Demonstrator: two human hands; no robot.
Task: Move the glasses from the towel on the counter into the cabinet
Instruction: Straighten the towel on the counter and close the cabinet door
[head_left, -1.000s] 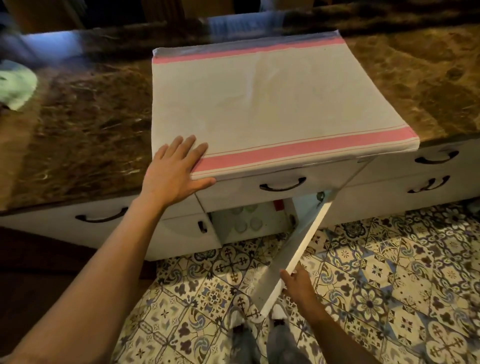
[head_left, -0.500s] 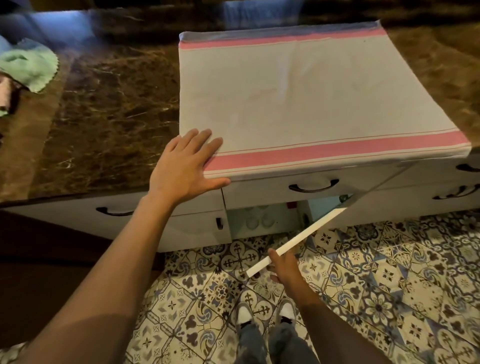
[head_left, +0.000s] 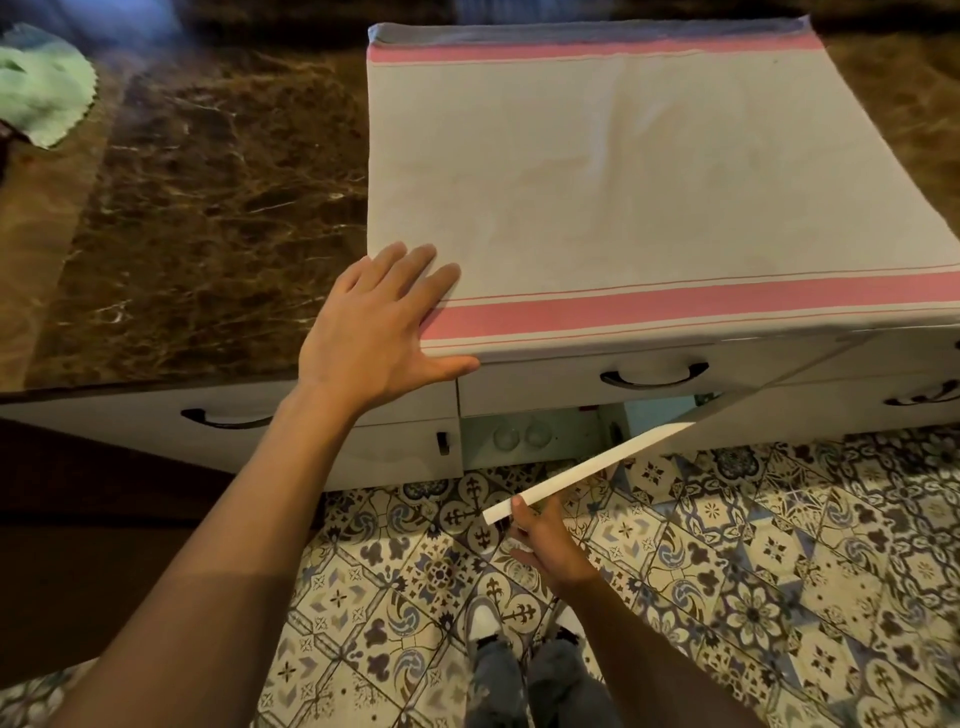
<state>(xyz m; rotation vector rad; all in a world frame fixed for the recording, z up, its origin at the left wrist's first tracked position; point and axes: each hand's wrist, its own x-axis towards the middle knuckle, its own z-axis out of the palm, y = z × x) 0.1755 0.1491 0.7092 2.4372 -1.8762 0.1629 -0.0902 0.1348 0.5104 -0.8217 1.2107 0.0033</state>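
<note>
Glasses (head_left: 519, 435) sit inside the open cabinet; right hand (head_left: 540, 540) grips the cabinet door (head_left: 587, 470) edge, left hand (head_left: 376, 332) lies flat, fingers spread, on the towel (head_left: 649, 182) corner.

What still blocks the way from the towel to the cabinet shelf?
Nothing visible. The towel is bare, with no glasses on it. The cabinet door stands open, held at its edge by the right hand. Two round glass shapes sit inside. The left hand lies flat on the counter.
</note>
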